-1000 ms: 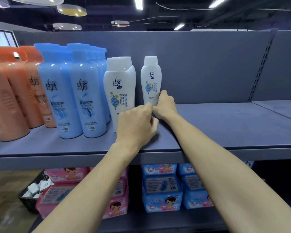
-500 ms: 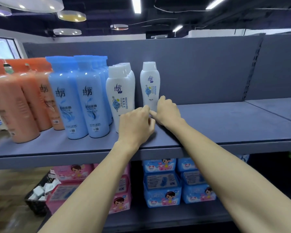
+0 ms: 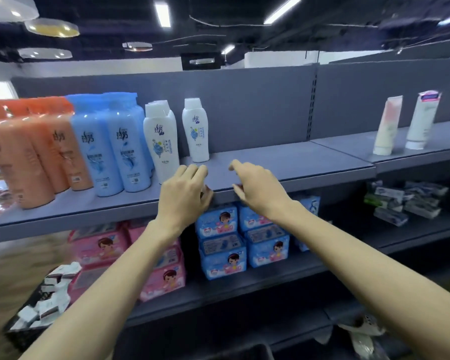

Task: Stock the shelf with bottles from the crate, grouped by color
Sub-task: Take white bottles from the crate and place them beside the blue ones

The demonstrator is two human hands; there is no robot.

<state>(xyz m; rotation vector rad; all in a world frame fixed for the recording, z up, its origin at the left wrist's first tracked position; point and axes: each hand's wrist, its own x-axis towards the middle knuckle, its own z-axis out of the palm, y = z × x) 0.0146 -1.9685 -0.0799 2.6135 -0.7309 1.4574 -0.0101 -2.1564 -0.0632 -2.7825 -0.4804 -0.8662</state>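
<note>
On the grey shelf stand orange bottles at the left, blue bottles beside them, then a row of white bottles. One more white bottle stands alone at the back, just right of that row. My left hand and my right hand hover at the shelf's front edge, below and in front of the lone white bottle. Both hold nothing and their fingers are loosely curled. The crate is not clearly in view.
Two tubes lean on the neighbouring shelf at the right. Pink packs and blue packs fill the shelf below. A dark basket of small white packets sits at the lower left. Grey packs lie at the right.
Both hands have drawn back from the lone white bottle toward the shelf's front edge and parted. The right hand has let go of the bottle. The view has pulled back and swung right.
</note>
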